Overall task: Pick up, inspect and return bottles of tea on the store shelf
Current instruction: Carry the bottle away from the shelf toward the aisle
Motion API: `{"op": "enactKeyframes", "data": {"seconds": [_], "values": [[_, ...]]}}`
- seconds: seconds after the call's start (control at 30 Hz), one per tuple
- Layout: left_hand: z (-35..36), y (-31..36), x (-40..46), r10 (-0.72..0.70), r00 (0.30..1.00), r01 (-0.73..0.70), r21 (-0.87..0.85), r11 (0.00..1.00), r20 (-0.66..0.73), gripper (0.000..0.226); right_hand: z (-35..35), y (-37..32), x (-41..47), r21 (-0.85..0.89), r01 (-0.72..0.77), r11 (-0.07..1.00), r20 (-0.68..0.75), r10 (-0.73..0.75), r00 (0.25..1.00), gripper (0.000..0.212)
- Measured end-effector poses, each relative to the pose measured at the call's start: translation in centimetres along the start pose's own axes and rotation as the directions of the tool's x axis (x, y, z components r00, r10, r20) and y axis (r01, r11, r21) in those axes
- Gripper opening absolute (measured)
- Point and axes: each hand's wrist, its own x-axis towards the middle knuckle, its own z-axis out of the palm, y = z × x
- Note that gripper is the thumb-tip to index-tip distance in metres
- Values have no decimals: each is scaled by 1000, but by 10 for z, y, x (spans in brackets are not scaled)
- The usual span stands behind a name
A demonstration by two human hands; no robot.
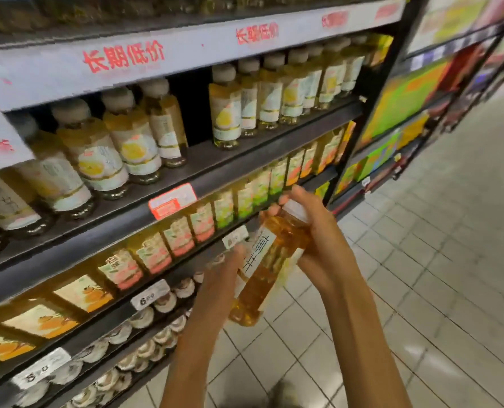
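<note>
A bottle of amber tea (269, 260) is held tilted in front of the store shelf (186, 169), cap end up. The cap end is gripped by the right hand (318, 231), fingers curled round it; the lower body is supported by the left hand (224, 272), fingers around the label. Rows of yellow tea bottles (244, 95) stand on the shelf above.

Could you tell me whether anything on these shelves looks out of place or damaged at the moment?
Only a gap in the tea row on the upper shelf. The bottle held tilted by the left hand and right hand looks intact. The picture is too blurred to judge fine damage.
</note>
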Motion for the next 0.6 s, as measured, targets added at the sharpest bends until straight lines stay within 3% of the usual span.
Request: {"op": "enactKeyframes", "data": {"seconds": [0.1, 0.17, 0.27, 0.33, 0.43, 0.53, 0.6], "values": [[52, -9, 6, -55, 993, 51, 42, 998, 108, 52, -44, -28, -21, -24, 100, 995, -127, -102, 987, 29], [89, -14, 9, -60, 985, 64, -18, 998, 163, 39, -76, -50, -35, -29, 165, 986, -234, -167, 958, 34], [151, -21, 13, -66, 965, 96, -108, 990, 252, 49, -126, -91, -63, 112, 319, 941, -377, -257, 890, 27], [201, -26, 6, -62, 931, 115, -127, 985, 359, 52, -162, -119, -84, 114, 414, 903, -472, -317, 822, 16], [278, -37, -10, -41, 849, 106, -94, 990, 527, 61, -221, -154, -118, 43, 491, 870, -540, -393, 744, 21], [348, -53, -21, -75, 826, 115, -37, 993, 559, 34, -276, -179, -158, -52, 507, 860, -558, -446, 700, 32], [391, -62, -26, -100, 784, 125, 2, 992, 613, 31, -310, -194, -188, -119, 519, 846, -611, -475, 634, 33]]}}
